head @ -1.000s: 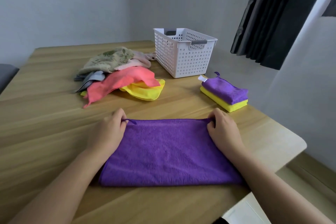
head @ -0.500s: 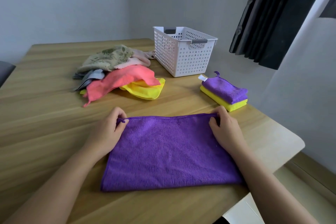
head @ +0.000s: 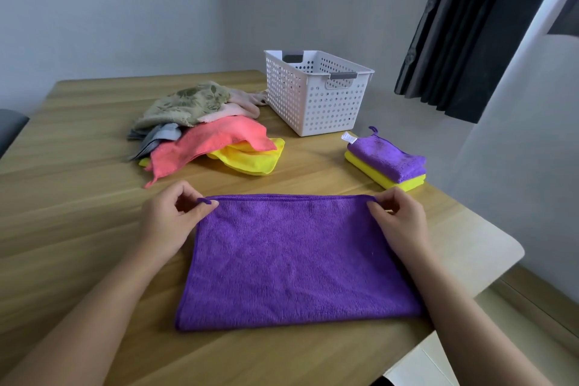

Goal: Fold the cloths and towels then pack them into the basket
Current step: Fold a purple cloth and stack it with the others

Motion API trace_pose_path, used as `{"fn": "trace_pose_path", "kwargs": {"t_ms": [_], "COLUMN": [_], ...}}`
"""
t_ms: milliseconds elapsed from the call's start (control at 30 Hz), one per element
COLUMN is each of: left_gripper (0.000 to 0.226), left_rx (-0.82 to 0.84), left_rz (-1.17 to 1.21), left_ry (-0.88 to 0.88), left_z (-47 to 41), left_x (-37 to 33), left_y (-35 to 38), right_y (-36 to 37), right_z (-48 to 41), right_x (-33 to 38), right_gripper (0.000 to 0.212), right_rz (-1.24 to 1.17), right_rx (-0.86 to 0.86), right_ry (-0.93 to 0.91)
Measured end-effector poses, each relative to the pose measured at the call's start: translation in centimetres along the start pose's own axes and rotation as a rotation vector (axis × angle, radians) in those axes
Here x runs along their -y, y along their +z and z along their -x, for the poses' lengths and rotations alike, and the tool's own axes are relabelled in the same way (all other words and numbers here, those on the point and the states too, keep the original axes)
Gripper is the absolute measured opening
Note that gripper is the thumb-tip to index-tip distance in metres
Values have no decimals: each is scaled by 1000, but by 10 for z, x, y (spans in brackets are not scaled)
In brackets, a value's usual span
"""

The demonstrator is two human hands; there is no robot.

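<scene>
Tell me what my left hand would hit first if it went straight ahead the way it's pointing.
The left hand would probably meet the crumpled yellow microfibre cloth first, though depth is unclear.

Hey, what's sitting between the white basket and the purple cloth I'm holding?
Nothing: the head view shows bare wooden table between the white basket and the purple cloth; the folded stack lies off to the right.

Bare forearms [head: 94, 316] run into the bare left hand [head: 170, 219] and right hand [head: 399, 222], both slim-fingered.
</scene>
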State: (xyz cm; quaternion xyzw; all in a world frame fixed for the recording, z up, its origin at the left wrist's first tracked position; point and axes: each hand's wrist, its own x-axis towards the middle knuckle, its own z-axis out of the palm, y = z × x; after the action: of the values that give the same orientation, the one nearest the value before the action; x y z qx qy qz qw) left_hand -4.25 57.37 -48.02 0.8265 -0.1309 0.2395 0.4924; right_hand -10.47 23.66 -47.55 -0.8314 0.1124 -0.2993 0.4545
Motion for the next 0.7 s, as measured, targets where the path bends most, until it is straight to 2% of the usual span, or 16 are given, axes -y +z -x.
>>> {"fn": "trace_pose_path", "kwargs": {"t_ms": [167,267,333,400,500,700], "left_gripper": [41,40,32,9,12,23], "left_rx": [262,372,373,365,348,329], "left_rz": [112,56,59,142,240,270], "left_ry": [-62,-65,-81,-114,-141,-195], "left_z": [0,-2,-2,-2,-2,-2], "left_x": [4,10,10,9,9,6], "left_y": [1,-1,-1,0,1,1], "right_y": [0,0,0,0,0,0], "right_z": [0,1,1,1,1,0], "right_x": [-1,0,1,1,2,0], "right_gripper": [19,20,22,24,24,23], "right_rz": [-8,-20,-29,-40,-47,-57], "right_rx": [1,5,5,7,13,23], "right_ry": [-6,-13,-16,-17,-21,-16]}}
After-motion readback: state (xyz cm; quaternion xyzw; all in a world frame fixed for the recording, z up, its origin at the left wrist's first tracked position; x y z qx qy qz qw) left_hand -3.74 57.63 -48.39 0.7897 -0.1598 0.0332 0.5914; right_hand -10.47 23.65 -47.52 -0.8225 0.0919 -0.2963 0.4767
